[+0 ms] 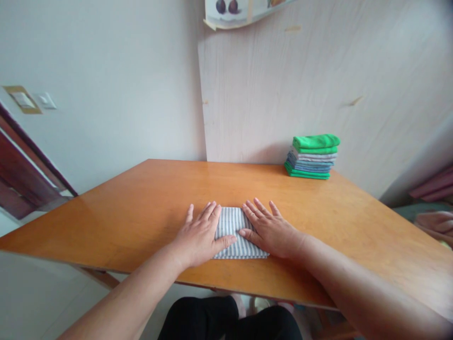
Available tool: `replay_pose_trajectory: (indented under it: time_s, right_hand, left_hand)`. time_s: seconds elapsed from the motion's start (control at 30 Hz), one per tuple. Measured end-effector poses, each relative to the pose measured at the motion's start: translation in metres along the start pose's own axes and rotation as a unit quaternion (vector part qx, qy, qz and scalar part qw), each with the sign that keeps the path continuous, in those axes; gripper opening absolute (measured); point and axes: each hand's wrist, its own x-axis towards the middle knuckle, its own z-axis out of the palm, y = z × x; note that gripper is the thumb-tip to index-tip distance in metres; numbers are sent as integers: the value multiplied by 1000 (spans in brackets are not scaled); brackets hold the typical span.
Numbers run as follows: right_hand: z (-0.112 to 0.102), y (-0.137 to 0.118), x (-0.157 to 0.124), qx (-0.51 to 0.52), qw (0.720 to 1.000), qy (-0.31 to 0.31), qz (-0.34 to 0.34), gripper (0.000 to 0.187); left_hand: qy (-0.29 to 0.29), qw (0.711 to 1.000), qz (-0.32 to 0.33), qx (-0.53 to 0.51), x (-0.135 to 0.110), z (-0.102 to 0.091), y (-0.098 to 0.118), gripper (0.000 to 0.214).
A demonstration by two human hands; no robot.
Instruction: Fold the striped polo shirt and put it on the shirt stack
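Observation:
A folded grey-and-white striped cloth [232,225] lies on the wooden table [141,208], near its front edge. My left hand [200,235] lies flat on the cloth's left side, fingers stretched out and slightly spread. My right hand [266,227] lies flat on its right side, fingers also spread. Both thumbs point inward and nearly meet over the middle of the cloth. Neither hand grips anything.
A stack of folded cloths [312,157], green on top and bottom with grey and blue between, sits at the table's back right against a pale wood panel [300,80]. A light switch [46,100] is on the left wall. Someone's hand [437,222] shows at the right edge.

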Motion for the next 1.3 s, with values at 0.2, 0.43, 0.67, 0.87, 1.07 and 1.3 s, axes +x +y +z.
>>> replay_pose_trajectory:
  time_s: [0.2,0.43,0.67,0.87,1.07,1.3]
  right_hand:
    - [0,1,1,24,999,-22,6,87]
    - [-6,12,10,98,994,-43,13,86]
    - [-26,46,-6,187,974,44,123,92]
    - [-23,53,-26,223,960,71,154,87]
    - [-33,32,-10,277,940,104,170,95]
    - [-33,-10,25,304,930,152,138,84]
  left_hand:
    - [4,1000,-2,-3,3,2,-2,96]
    - [2,1000,2,6,6,3,-3,95]
    - [4,999,-20,-30,10,-16,-10,87]
    - [138,982,-75,-102,19,-32,-23,75]
    - [134,990,-2,-53,17,-19,1,71]
    - [58,998,9,-2,11,7,14,75]
